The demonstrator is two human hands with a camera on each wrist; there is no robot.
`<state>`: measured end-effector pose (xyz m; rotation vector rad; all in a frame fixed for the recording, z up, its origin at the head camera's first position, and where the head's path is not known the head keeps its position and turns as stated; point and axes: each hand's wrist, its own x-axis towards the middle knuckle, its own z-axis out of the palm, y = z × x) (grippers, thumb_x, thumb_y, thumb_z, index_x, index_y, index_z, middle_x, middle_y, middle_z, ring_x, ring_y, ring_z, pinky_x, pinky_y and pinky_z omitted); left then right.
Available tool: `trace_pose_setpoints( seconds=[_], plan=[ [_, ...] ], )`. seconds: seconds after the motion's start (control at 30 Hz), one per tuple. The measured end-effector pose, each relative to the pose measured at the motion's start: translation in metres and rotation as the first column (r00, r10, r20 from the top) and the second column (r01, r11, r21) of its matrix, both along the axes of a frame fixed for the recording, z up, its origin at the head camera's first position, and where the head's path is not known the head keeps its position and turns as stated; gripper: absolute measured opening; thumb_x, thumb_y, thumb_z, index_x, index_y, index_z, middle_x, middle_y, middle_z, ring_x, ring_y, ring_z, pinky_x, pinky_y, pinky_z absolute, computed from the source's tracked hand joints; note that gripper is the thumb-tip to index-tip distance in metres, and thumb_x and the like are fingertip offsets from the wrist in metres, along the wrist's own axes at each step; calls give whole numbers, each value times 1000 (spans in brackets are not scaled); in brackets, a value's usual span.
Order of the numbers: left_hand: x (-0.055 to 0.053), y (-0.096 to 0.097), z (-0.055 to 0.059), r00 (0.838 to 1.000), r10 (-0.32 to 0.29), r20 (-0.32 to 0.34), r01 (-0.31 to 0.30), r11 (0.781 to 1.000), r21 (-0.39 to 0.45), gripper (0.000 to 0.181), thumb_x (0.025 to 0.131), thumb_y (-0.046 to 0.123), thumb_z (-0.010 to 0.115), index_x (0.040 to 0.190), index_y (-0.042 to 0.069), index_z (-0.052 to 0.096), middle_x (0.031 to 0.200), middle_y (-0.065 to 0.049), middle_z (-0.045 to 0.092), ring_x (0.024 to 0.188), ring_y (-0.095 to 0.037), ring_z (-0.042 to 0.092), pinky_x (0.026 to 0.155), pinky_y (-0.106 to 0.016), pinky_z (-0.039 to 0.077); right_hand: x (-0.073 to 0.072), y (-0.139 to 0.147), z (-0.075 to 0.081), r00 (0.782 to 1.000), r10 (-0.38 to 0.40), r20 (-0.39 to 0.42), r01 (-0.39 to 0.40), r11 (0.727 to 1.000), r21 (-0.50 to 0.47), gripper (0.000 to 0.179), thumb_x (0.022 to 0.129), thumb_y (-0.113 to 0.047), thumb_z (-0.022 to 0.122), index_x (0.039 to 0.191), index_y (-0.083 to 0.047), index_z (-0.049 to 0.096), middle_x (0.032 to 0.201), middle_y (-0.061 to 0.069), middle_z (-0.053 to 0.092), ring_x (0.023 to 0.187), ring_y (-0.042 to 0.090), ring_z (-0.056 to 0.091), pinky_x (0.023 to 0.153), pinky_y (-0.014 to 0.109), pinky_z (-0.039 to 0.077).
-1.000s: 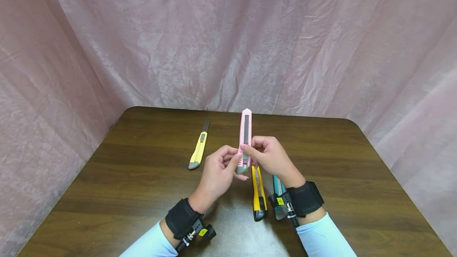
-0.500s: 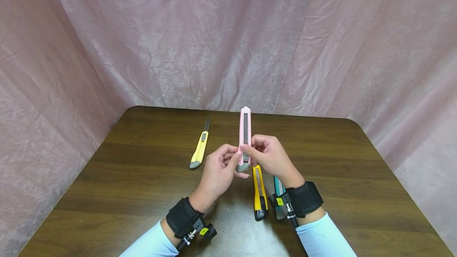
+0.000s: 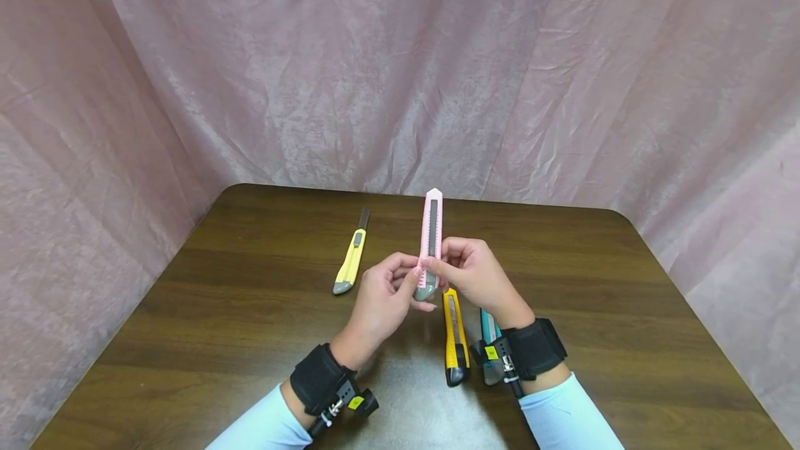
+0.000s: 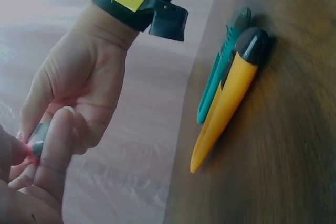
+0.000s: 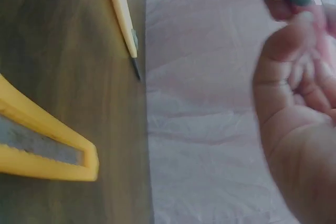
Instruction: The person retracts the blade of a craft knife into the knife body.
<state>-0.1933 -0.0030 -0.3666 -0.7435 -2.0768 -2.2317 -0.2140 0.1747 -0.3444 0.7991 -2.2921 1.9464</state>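
Observation:
Both hands hold a pink box cutter (image 3: 432, 228) upright above the table, its grey butt end pointing down. My left hand (image 3: 382, 298) pinches it low down between thumb and fingers. From the other side my right hand (image 3: 480, 279) grips it, thumb on the front near the lower end of the slot. No blade shows beyond the pink tip. In the left wrist view the grey butt (image 4: 40, 136) peeks out between the fingers; the right wrist view shows it dark green-grey at the top. Fingers behind the cutter are partly hidden.
A pale yellow box cutter (image 3: 350, 261) lies left on the brown table (image 3: 237, 311), its dark blade extended. An orange-yellow cutter (image 3: 455, 339) lies below the hands. Beside it, a teal cutter (image 3: 489, 326) is partly covered by the right wrist. Pink curtain (image 3: 400, 75) hangs behind.
Both hands keep the same grip on the pink box cutter. Only a slight shift of the cutter and of the whole view shows; the cutters on the table stay put.

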Motion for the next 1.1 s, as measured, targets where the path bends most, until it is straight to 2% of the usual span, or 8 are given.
trace_pose_setpoints(
  seconds=[0.13, 0.27, 0.33, 0.43, 0.67, 0.8, 0.9, 1.1],
  plan=[
    [0, -5, -3, 999, 7, 52, -2, 995, -99, 17, 94, -1, 55, 112, 0, 56, 95, -14, 64, 74, -27, 66, 58, -37, 58, -7, 4, -2, 994, -92, 51, 90, 995, 33, 11, 90, -10, 65, 89, 2, 64, 70, 19, 59, 55, 32, 53, 51, 39, 56],
    [1, -9, -11, 998, 13, 58, 0, 974, -225, 42, 91, 4, 63, 128, 0, 44, 91, -10, 62, 70, -23, 65, 55, -32, 58, -16, 4, -9, 982, -146, 119, 135, 986, 99, 19, 89, -19, 68, 87, 0, 66, 67, 17, 59, 56, 28, 56, 50, 38, 57],
    [4, -12, -15, 999, 33, 40, -17, 941, -338, 58, 85, 8, 72, 132, 0, 39, 88, -6, 60, 66, -19, 64, 53, -29, 57, -17, 2, -14, 976, -150, 154, 123, 977, 173, 21, 87, -24, 71, 84, -3, 67, 65, 14, 60, 55, 26, 56, 49, 35, 56],
    [11, -14, -18, 999, 42, 34, -20, 866, -499, 68, 75, 12, 81, 128, 0, 40, 83, -1, 57, 57, -13, 61, 47, -25, 55, -14, -2, -20, 964, -170, 206, 106, 951, 290, 23, 84, -27, 73, 78, -6, 67, 62, 10, 60, 51, 25, 56, 48, 35, 56],
    [23, -17, -27, 998, -14, -55, -31, 682, -730, 49, 71, 21, 84, 102, 1, 53, 62, 7, 54, 45, -4, 52, 40, -19, 48, -5, -11, -30, 935, -201, 293, 13, 844, 536, 35, 86, -34, 70, 64, -7, 65, 54, 5, 58, 45, 24, 55, 44, 38, 54],
    [26, -18, -31, 997, -47, -68, -25, 605, -796, 45, 70, 25, 85, 95, 5, 54, 62, 9, 51, 50, -2, 51, 42, -17, 46, -2, -15, -30, 933, -200, 300, -38, 774, 632, 37, 87, -34, 69, 62, -7, 64, 51, 3, 56, 43, 20, 54, 44, 37, 54],
    [28, -18, -34, 996, -65, -62, -13, 578, -816, 42, 69, 27, 86, 91, 7, 55, 63, 9, 52, 53, -2, 50, 44, -18, 46, 0, -19, -28, 929, -200, 310, -73, 723, 687, 38, 88, -33, 68, 61, -7, 65, 50, 3, 55, 42, 19, 52, 40, 31, 51],
    [33, -18, -38, 995, -88, -48, 11, 569, -822, 39, 67, 27, 86, 87, 9, 57, 65, 9, 53, 54, -1, 50, 45, -18, 46, 2, -26, -25, 927, -217, 305, -115, 610, 784, 37, 88, -33, 68, 62, -7, 65, 51, 5, 56, 38, 16, 48, 35, 24, 44]
  ],
)
